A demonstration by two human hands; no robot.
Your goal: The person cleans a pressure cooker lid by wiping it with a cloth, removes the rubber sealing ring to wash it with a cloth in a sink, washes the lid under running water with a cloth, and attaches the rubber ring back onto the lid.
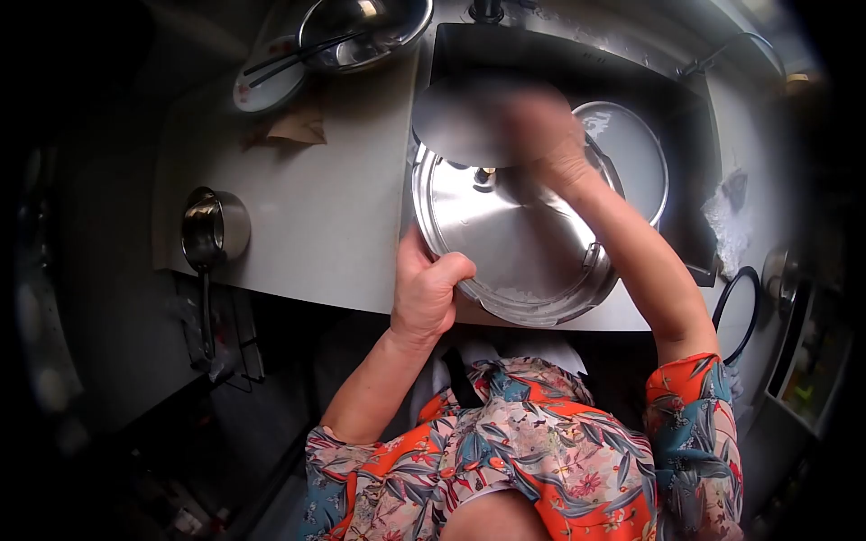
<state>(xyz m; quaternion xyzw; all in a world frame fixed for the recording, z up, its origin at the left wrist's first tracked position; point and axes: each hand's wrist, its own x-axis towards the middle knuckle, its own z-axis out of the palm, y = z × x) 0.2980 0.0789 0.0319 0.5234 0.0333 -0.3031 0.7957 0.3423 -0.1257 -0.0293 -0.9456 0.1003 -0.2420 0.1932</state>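
Note:
My left hand is closed on the near left rim of a shiny steel pressure cooker lid, thumb on top. The lid is tilted over the front edge of the sink, its inside facing up, with a small valve fitting toward its far side. My right hand is over the lid's far part, inside a blurred grey patch. Its fingers are smeared, so whether it holds anything cannot be made out. Behind the lid, a round pan or basin with a pale inside sits in the sink.
A steel bowl with dark chopsticks and a small plate stand at the back left of the counter. A small saucepan is at the left edge. Crumpled plastic and a black ring lie right.

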